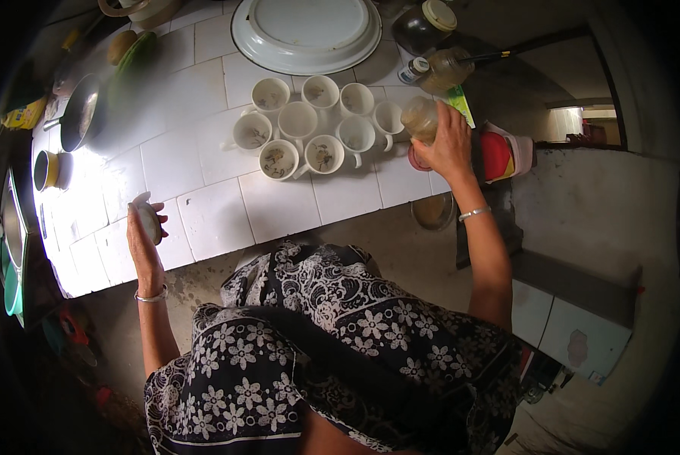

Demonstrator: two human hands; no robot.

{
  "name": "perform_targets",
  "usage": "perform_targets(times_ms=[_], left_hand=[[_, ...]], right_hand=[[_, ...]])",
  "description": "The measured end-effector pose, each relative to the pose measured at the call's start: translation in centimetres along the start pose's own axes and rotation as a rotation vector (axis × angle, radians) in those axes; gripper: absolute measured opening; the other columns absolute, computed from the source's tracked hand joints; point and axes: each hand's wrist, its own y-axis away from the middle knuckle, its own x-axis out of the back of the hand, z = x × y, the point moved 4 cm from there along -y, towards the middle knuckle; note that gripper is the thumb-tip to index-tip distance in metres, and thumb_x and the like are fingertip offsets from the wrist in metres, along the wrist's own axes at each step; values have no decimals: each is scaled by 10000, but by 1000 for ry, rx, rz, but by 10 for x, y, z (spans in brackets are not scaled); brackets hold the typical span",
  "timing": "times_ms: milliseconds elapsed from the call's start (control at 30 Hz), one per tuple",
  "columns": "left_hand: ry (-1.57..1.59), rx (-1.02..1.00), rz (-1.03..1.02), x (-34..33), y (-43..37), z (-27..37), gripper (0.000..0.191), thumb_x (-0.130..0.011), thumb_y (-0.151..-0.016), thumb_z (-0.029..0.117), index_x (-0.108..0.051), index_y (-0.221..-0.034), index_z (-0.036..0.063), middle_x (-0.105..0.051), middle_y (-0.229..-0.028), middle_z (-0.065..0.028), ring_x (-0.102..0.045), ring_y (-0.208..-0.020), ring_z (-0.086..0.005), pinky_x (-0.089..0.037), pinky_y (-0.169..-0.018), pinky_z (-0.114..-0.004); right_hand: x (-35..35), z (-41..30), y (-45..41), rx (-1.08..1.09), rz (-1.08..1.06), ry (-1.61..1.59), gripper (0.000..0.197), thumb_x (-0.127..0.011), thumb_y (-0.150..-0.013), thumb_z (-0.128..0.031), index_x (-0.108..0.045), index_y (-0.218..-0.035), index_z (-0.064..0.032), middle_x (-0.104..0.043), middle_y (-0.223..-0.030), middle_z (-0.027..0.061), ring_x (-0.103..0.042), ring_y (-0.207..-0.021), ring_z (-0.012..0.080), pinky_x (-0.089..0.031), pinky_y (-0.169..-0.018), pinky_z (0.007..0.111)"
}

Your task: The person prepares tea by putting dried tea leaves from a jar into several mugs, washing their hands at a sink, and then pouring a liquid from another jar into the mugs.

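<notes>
My left hand (145, 230) is over the front left of the white-tiled counter (215, 216), holding a round, pale lid (150, 222) on its edge. At the counter's right side my right hand (451, 139) grips a clear jar (421, 118) with brownish contents that I cannot make out. Just left of that jar stand several white mugs (278, 160) in a close group, with dark, dried leaf-like bits at the bottom of many of them. A red round lid (418, 159) lies partly under my right hand.
An upturned white enamel basin (309, 28) lies at the back. Behind my right hand are a dark jar with a pale lid (439, 16), a small bottle (414, 70) and another jar (447, 68). At left are a wok-like pan (82, 112), a yellow cup (46, 170) and a green gourd (135, 54).
</notes>
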Motion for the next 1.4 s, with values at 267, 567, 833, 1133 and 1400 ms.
perform_targets(times_ms=[267,567,833,1133,1400], left_hand=[[9,-4,-6,-2,-1,-5,520,-305,-920,470,-506,-1140,44,-589,-876,-73,-532,-727,-111,-436,-590,-225],[24,-2,-16,2,-2,-11,524,-302,-919,462,-497,-1148,33,-591,-900,-83,-532,-736,-118,-442,-597,-233],[53,-5,-12,-2,-1,-7,512,-318,-920,471,-503,-1137,46,-586,-860,-62,-530,-715,-102,-426,-575,-215],[41,5,-21,-13,2,4,508,-307,-924,466,-509,-1131,48,-583,-859,-62,-528,-712,-103,-426,-572,-214],[49,6,-20,-10,1,1,505,-306,-924,466,-503,-1129,48,-580,-859,-62,-529,-708,-103,-426,-563,-220]], right_hand=[[0,5,9,-22,-2,31,805,-757,-561,-252,-358,-1230,-48,-449,-1137,149,-436,-1042,329,-355,-880,450],[-11,2,14,-20,-67,15,812,-754,-564,-255,-351,-1238,-50,-432,-1158,147,-433,-1049,325,-356,-884,440],[17,-20,-8,-35,48,-97,797,-753,-564,-220,-361,-1232,-32,-448,-1151,176,-429,-1063,343,-361,-903,426],[4,-9,-20,21,-25,-62,795,-752,-581,-244,-342,-1236,-56,-433,-1171,152,-413,-1084,335,-342,-907,453],[19,-26,-30,16,48,-147,813,-754,-575,-250,-336,-1247,-61,-425,-1157,142,-416,-1068,331,-346,-912,436]])
